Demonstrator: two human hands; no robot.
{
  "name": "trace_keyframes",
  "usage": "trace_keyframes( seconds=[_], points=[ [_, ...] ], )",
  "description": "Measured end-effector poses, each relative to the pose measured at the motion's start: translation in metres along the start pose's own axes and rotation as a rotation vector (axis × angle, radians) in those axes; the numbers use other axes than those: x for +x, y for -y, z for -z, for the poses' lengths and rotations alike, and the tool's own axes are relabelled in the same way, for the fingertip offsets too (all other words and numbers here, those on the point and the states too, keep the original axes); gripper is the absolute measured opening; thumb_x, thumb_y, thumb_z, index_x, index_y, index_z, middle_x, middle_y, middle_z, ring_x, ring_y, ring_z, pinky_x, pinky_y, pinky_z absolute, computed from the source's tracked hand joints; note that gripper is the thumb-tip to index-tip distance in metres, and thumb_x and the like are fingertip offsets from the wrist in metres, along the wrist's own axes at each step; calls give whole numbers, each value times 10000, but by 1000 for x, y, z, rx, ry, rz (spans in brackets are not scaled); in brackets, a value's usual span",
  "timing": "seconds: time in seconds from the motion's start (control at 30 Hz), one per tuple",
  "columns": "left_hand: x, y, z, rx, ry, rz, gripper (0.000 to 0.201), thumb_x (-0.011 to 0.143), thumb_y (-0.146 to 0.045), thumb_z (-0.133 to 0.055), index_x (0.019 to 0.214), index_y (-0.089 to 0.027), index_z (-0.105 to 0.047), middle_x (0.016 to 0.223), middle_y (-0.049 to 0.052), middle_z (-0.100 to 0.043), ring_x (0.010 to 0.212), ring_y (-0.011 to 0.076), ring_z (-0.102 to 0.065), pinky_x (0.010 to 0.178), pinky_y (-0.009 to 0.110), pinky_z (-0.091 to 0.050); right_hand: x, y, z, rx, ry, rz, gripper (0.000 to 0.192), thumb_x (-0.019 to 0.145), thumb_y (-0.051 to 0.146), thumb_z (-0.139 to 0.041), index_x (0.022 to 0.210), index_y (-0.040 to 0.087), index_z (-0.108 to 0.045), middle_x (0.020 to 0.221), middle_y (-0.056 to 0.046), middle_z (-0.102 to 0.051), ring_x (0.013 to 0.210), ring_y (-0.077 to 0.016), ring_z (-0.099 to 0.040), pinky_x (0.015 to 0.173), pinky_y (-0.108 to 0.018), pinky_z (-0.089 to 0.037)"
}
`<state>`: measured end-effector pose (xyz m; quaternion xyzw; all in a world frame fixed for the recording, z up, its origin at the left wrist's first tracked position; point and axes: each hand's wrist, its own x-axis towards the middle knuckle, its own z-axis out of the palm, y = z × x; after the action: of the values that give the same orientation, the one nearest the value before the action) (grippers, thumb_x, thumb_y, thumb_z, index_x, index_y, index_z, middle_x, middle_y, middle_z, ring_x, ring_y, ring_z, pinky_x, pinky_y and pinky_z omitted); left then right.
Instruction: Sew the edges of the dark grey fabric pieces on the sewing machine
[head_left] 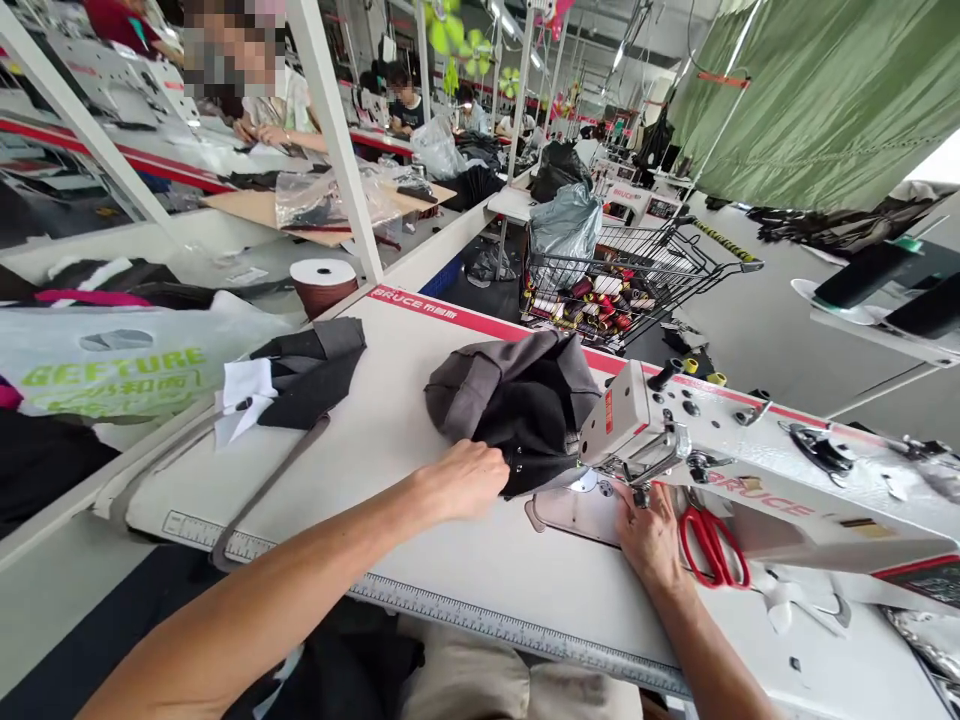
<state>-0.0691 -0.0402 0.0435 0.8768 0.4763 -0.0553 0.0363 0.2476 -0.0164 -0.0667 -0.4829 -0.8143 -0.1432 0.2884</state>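
A dark grey and black garment piece [517, 390] lies bunched on the white table, its right edge reaching under the head of the sewing machine [622, 415]. My left hand [469, 478] is closed on the near edge of this garment piece, left of the needle area. Close to the needle plate, my right hand [651, 525] rests under the machine arm with its fingers partly hidden behind the presser parts. Whether it grips anything I cannot make out. Just right of that hand lie red-handled scissors [712, 545].
Cut dark fabric pieces [315, 375] with a white scrap and a grey strip lie at the table's left. Behind stand a brown thread cone [322, 285] and a wire cart [645, 270] of spools. A ruler tape [465, 605] lines the front edge. Other people sit at machines further back.
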Motion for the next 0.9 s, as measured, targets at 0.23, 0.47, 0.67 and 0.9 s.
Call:
trace_keyframes(
  seconds=[0.23,0.47,0.67,0.9],
  points=[
    [18,-9,14,-137,-66,28,492,838,-480,-540,1289,-281,-546,1226,89,-630,1052,291,-611,906,461,-472,4,4,0,59,83,-5,278,832,154,-462,956,185,-709,946,-104,-571,933,-257,-509,752,-390,-506],
    [59,-27,-35,-138,34,91,578,914,-450,-412,1465,-326,-289,1565,176,-205,1412,443,-206,920,815,-238,10,10,10,103,63,-18,250,858,154,-440,757,179,-667,868,-108,-543,899,-247,-513,708,-360,-514],
    [84,22,-34,-112,-69,350,520,947,-374,-311,1455,-271,-354,1543,178,-261,1393,443,-236,947,785,-276,6,5,6,101,83,-38,230,874,181,-451,784,201,-662,891,-115,-564,907,-262,-517,709,-370,-512],
    [60,22,-32,-87,-123,288,356,922,-401,-407,1102,-221,-657,1355,123,-531,1163,308,-531,892,524,-490,1,-1,0,103,66,-25,249,865,204,-452,660,211,-594,812,-84,-549,838,-243,-527,680,-359,-487]
  ],
)
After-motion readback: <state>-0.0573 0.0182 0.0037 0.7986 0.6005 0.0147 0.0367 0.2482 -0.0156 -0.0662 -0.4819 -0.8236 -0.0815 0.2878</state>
